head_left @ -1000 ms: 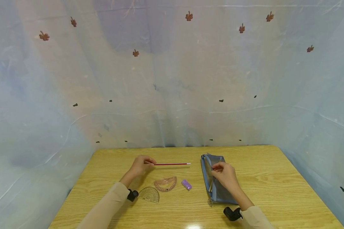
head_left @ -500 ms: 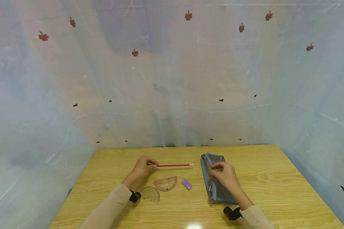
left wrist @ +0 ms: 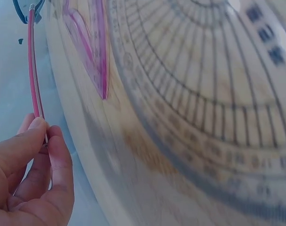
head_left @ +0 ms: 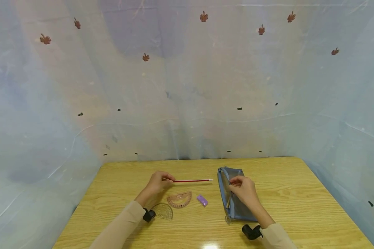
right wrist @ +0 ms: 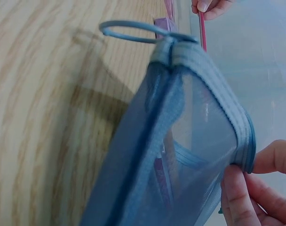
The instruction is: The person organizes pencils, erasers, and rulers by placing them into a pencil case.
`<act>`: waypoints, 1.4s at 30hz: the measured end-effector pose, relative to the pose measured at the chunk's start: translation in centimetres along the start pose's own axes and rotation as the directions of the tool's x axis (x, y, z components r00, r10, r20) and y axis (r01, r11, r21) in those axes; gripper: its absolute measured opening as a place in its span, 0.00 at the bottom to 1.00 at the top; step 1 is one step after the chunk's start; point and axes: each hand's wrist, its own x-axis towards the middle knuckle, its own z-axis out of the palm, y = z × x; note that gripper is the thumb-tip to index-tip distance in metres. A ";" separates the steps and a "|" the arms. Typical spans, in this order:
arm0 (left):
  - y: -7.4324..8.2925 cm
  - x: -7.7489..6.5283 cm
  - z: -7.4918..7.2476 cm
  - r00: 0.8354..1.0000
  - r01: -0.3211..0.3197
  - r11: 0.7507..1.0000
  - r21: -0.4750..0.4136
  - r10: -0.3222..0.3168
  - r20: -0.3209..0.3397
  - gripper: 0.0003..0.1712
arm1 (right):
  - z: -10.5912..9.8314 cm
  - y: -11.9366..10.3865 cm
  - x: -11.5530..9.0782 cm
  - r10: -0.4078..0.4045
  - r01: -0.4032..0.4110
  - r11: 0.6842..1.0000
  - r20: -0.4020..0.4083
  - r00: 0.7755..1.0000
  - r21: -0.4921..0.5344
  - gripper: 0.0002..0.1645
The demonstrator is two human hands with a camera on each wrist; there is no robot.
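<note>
slim stick (head_left: 228,202) in blue pouch (head_left: 242,209)

Eraser (head_left: 202,200) on table (head_left: 299,207) between protractors (head_left: 163,211), left, and pouch (head_left: 241,209), right; pencil (head_left: 191,181) behind eraser.

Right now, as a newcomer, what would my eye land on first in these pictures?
Probably the red pencil, pinched near one end by the left fingers, its white tip toward the blue mesh pouch. That pouch comes next, right of centre on the wooden table, its edge pinched by the right fingers. Left of it lies a small purple block, probably an eraser.
</note>
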 end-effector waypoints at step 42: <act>2.0 1.0 3.8 0.999 -0.031 0.999 -0.032 0.030 -0.032 0.05 | 0.1 0.0 0.1 0.007 -0.007 1.000 0.003 1.000 0.004 0.08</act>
